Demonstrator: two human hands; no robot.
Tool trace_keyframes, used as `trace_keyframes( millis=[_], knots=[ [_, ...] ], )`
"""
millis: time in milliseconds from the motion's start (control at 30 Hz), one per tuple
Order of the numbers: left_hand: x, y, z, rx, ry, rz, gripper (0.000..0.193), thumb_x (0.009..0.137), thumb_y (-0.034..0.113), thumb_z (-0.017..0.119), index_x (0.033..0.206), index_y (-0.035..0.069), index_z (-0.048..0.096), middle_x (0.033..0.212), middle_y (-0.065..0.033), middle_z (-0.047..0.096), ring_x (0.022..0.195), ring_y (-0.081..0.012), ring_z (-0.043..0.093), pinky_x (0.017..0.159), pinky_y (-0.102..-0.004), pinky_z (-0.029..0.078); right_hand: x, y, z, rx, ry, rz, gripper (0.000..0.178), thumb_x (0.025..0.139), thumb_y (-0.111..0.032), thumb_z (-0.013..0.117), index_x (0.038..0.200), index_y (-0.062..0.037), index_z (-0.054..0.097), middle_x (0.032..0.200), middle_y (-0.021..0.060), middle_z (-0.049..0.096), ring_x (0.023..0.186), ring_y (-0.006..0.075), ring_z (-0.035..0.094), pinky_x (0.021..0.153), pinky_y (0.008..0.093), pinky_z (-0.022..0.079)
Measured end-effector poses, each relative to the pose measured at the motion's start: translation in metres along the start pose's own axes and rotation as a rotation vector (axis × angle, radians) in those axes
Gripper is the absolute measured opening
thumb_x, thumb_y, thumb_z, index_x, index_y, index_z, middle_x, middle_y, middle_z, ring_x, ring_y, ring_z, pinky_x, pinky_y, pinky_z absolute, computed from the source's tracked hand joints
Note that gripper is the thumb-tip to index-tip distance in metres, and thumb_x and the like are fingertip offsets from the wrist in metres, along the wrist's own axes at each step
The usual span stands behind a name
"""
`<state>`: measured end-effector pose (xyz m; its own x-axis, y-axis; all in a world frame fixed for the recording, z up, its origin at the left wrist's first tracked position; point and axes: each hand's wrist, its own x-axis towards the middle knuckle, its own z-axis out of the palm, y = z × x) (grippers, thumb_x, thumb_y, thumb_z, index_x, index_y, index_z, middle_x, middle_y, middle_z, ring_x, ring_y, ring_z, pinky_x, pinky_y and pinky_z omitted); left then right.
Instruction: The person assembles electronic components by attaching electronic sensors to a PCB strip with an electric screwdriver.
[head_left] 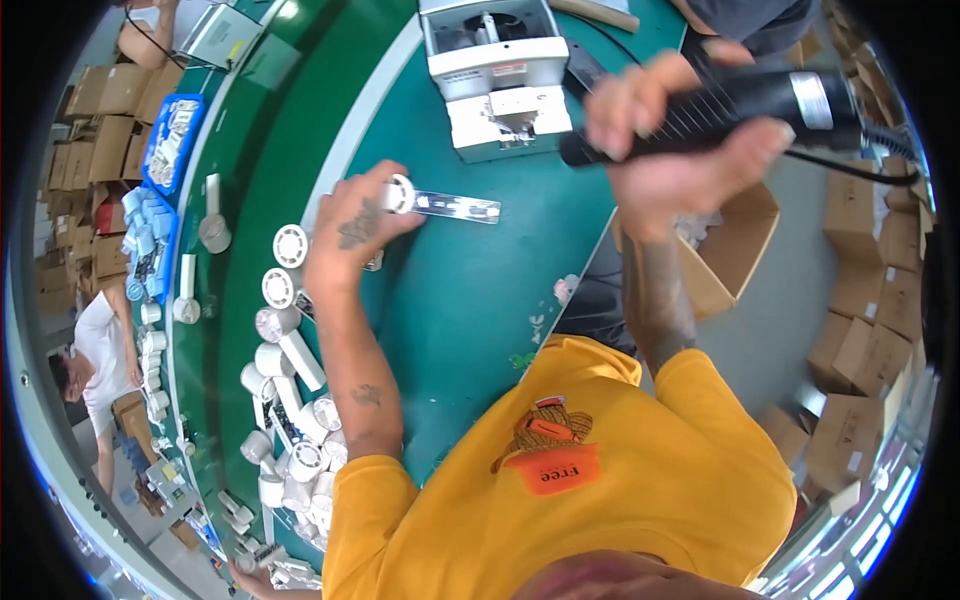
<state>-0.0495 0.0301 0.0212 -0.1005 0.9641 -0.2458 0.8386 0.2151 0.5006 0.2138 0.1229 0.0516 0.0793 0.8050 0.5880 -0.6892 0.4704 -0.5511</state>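
My left hand (358, 225) is closed on a white round-headed plastic part (399, 194), held just over the green worktop. From its head a narrow strip (458, 207), clear or shiny with dark pieces inside, points right. My right hand (680, 140), blurred by motion, is wrapped round a black corded electric screwdriver (745, 108). The tool lies roughly level, its cord leaving at the right, and no bit can be made out. Between the hands and farther off stands a grey-and-white metal machine (497, 50).
Many white round-headed parts (300, 460) are heaped beside my left forearm. Past them runs a green conveyor belt (255, 150) carrying similar parts; blue trays (172, 145) line its far side. An open cardboard box (735, 245) sits below my right arm. Another person (100, 355) works across the belt.
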Motion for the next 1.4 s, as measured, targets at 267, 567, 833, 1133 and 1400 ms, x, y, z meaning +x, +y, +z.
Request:
trace_keyframes(
  millis=[267,567,833,1133,1400],
  knots=[
    [0.006,0.02,0.095,-0.444,0.477,0.439,0.04,0.094,0.034,0.069,0.118,0.002,0.071,0.104,-0.0183,0.071,0.104,-0.0308,0.067,0.091,-0.0395,0.052,0.042,0.056,0.043,-0.686,-0.235,-0.122,0.025,0.1,-0.019,0.07,0.11,0.0019,0.061,0.078,0.0005,0.064,0.067,0.0065,0.055,0.058,0.0255,0.044],
    [0.004,0.011,0.123,-1.132,0.673,0.193,0.085,0.11,0.052,0.017,0.088,-0.008,0.071,0.079,-0.0173,0.074,0.074,-0.0234,0.071,0.072,-0.0328,0.058,-0.025,0.012,0.019,-0.51,-0.164,0.121,0.056,0.106,-0.047,0.048,0.129,0.004,0.045,0.061,0.009,0.054,0.044,0.0132,0.05,0.044,0.0267,0.041],
    [0.005,0.017,0.119,-1.081,0.695,0.132,0.085,0.11,0.052,0.016,0.088,-0.009,0.072,0.075,-0.0154,0.073,0.069,-0.0222,0.07,0.068,-0.0306,0.057,-0.03,0.007,0.025,-0.295,0.054,0.326,0.033,0.101,-0.028,0.069,0.111,0.0016,0.058,0.07,0.0045,0.06,0.053,0.0113,0.055,0.05,0.0266,0.045],
    [0.002,0.022,0.114,-1.057,0.675,0.062,0.085,0.11,0.052,0.015,0.089,-0.009,0.071,0.075,-0.0177,0.072,0.072,-0.026,0.071,0.07,-0.0332,0.059,-0.04,0.016,0.004,-0.501,-0.165,0.149,0.06,0.106,-0.052,0.049,0.127,0.0036,0.04,0.064,0.0112,0.052,0.044,0.015,0.047,0.043,0.031,0.042],
    [0.001,0.024,0.113,-1.085,0.681,0.045,0.081,0.11,0.048,0.019,0.087,-0.009,0.073,0.074,-0.0147,0.073,0.069,-0.0212,0.07,0.068,-0.0291,0.057,-0.07,0.006,0.005,-0.468,-0.119,0.176,0.079,0.093,-0.067,0.065,0.128,-0.0019,0.036,0.072,0.0107,0.051,0.052,0.0205,0.052,0.046,0.035,0.045]
  ],
)
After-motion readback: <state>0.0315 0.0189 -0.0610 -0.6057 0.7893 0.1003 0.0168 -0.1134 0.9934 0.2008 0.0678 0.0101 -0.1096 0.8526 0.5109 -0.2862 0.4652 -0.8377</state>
